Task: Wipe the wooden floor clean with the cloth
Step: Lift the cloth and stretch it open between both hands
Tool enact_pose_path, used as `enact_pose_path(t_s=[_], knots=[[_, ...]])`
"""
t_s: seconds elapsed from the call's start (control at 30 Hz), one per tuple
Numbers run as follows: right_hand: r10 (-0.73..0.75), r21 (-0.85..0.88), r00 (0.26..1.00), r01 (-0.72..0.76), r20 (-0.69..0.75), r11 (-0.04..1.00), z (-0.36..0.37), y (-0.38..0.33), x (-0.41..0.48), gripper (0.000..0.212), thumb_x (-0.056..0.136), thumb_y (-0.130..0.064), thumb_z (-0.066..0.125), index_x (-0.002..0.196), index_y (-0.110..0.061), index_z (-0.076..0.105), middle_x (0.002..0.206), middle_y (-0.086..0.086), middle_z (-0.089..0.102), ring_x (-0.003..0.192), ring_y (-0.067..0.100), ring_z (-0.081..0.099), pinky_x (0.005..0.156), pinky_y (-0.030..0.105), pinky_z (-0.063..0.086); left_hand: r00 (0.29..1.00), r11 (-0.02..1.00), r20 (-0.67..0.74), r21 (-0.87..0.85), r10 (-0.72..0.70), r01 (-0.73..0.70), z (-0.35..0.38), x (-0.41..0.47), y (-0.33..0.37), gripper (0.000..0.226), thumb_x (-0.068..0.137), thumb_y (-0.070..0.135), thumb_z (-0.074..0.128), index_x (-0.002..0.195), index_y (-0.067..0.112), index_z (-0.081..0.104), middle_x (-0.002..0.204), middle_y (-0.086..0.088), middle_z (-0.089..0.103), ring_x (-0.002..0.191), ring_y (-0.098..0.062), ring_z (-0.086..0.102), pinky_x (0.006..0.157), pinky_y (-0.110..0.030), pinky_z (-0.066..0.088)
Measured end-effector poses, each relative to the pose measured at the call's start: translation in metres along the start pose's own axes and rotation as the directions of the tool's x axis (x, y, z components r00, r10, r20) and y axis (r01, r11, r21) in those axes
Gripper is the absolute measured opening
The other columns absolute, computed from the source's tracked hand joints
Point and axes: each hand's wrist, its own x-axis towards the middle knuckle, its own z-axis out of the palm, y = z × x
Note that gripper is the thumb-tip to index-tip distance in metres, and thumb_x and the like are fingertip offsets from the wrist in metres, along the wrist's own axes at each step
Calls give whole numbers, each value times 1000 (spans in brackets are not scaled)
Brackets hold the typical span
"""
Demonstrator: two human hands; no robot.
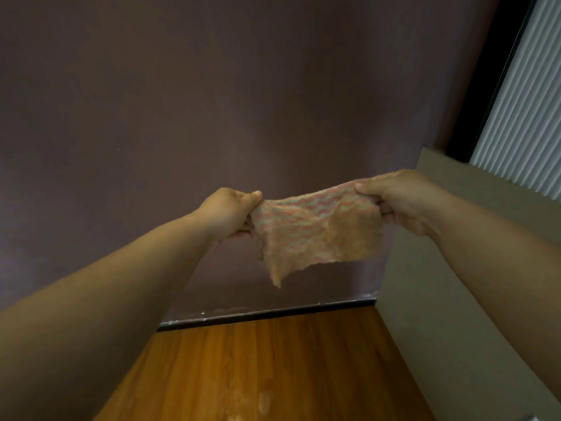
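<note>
A pale pink-and-orange striped cloth (315,230) hangs stretched in the air in front of a mauve wall, well above the floor. My left hand (229,212) pinches its left top corner between thumb and curled fingers. My right hand (400,199) grips the right top corner the same way. The cloth's lower edge droops to a point on the left side. Below lies the wooden floor (273,369), orange-brown planks with pale wet-looking smears (262,401) near the bottom middle.
The mauve wall (182,117) meets the floor at a dark skirting board (267,314). On the right a low beige wall (455,299) runs along the floor, with a ribbed white blind (528,110) in a black frame above it.
</note>
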Motion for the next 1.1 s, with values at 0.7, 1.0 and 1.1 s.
enact_pose_path(t_s=[0.7, 1.0, 1.1], knots=[[-300, 388, 926, 196, 229, 901, -71, -66, -28, 33, 93, 5, 42, 99, -16, 66, 84, 2, 68, 76, 17, 64, 70, 31, 50, 941, 835, -249, -447, 229, -321, 60, -53, 135, 21, 95, 40, 54, 99, 21, 64, 97, 5, 70, 85, -8, 60, 69, -25, 42], [-315, 193, 911, 269, 265, 943, -133, -69, 19, 24, 103, -29, 43, 117, -34, 62, 100, -7, 72, 90, 10, 69, 69, 31, 57, 961, 723, 149, -688, 232, -68, 142, -30, 125, 56, 91, 42, 54, 129, 1, 52, 126, -16, 62, 116, -32, 60, 105, -46, 43], [-232, 150, 932, 197, 278, 969, -144, -48, 33, 22, 102, -38, 43, 117, -37, 60, 109, -6, 71, 97, 14, 69, 79, 39, 56, 983, 785, -14, -600, 183, -155, 164, -21, 130, 28, 98, 33, 49, 110, 8, 52, 106, -16, 63, 97, -32, 63, 93, -52, 50]])
